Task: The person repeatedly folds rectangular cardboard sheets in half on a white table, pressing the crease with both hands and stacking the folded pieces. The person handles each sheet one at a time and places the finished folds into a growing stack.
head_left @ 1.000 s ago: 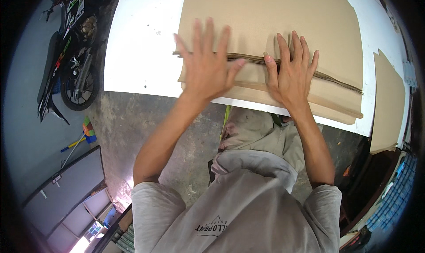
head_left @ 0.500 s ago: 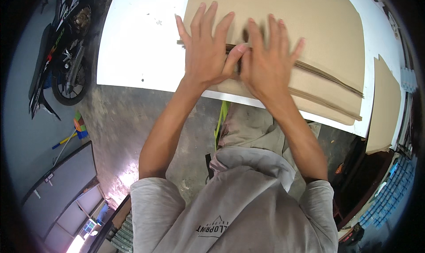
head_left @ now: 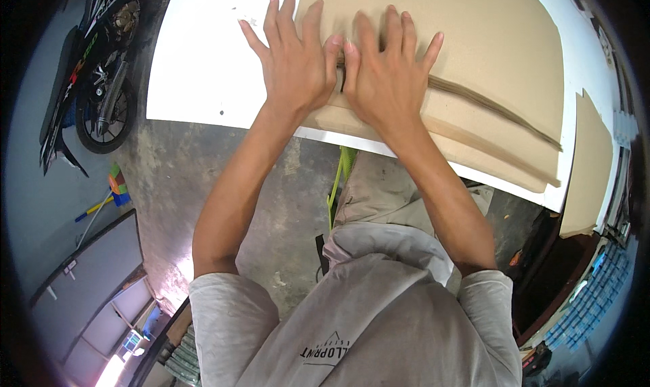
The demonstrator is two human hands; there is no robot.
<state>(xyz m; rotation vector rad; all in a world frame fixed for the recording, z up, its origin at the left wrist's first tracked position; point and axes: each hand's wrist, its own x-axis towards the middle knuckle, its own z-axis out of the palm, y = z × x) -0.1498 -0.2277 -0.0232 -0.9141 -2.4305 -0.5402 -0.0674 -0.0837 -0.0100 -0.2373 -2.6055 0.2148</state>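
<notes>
A large sheet of brown cardboard (head_left: 494,35) lies over the white tabletop. Along its near side runs a folded-over band (head_left: 487,131), with a dark layered edge (head_left: 491,103) along the far side of the band. My left hand (head_left: 296,65) is spread out by the left end of the band, its palm covering that corner. Close beside it, my right hand (head_left: 387,72) lies on the band with fingers apart and pointing away. The thumbs nearly meet at the layered edge. Neither hand grips anything visible, and the cardboard beneath the palms is hidden.
The white tabletop (head_left: 203,62) shows at left. A smaller cardboard piece (head_left: 588,160) sits at the right edge. A motorcycle (head_left: 95,76) stands far left, near a colourful broom head (head_left: 118,185). Blue stacked goods (head_left: 589,296) are at lower right.
Both hands have slid left and slightly away from me along the folded band, still spread. More of the layered edge shows right of my right hand.
</notes>
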